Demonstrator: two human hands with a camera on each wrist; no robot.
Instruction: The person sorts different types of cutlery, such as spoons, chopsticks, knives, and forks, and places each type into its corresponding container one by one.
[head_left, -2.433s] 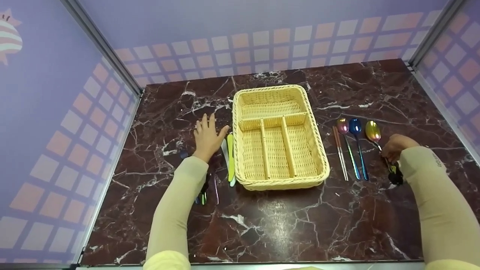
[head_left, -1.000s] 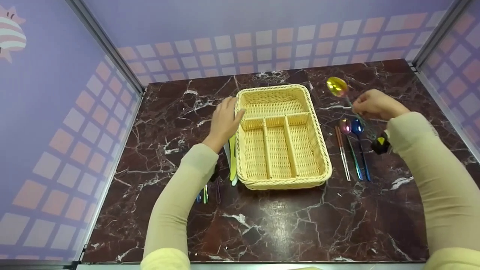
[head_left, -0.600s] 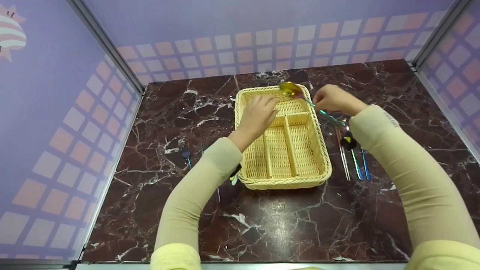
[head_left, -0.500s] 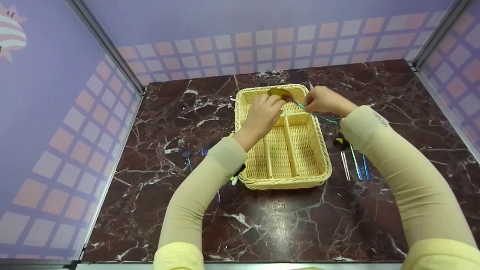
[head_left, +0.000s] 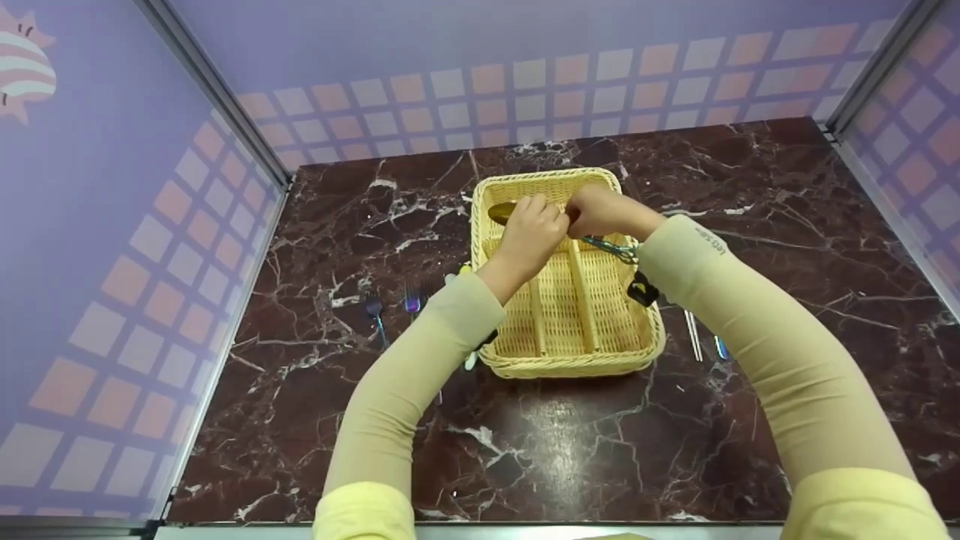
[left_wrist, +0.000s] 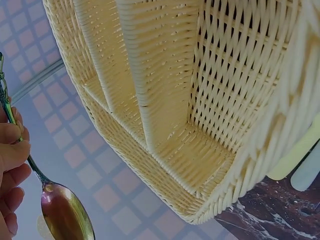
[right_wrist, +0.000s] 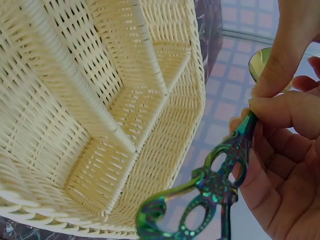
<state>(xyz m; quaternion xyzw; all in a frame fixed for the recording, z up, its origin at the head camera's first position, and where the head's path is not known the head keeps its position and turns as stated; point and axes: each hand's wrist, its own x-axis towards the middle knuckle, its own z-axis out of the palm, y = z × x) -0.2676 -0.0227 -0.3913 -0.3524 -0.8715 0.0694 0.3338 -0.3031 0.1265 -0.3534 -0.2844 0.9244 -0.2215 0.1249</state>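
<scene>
Fingers (head_left: 537, 204) of the left hand (head_left: 529, 231) and right hand (head_left: 601, 211) pinch the slender handle of a golden-bowled spoon (head_left: 500, 212), held over the wicker basket (head_left: 568, 367), with the left hand nearer the bowl. The spoon's ornate end points toward the basket's right side. Left of the basket lie a purple fork (head_left: 412, 301) and, just beside it, two knives (left_wrist: 295, 157); to its right, chopsticks (head_left: 694, 337).

small lettering (head_left: 711, 241), seemingly "Let's…", on right sleeve (head_left: 772, 345), rest blurred
</scene>
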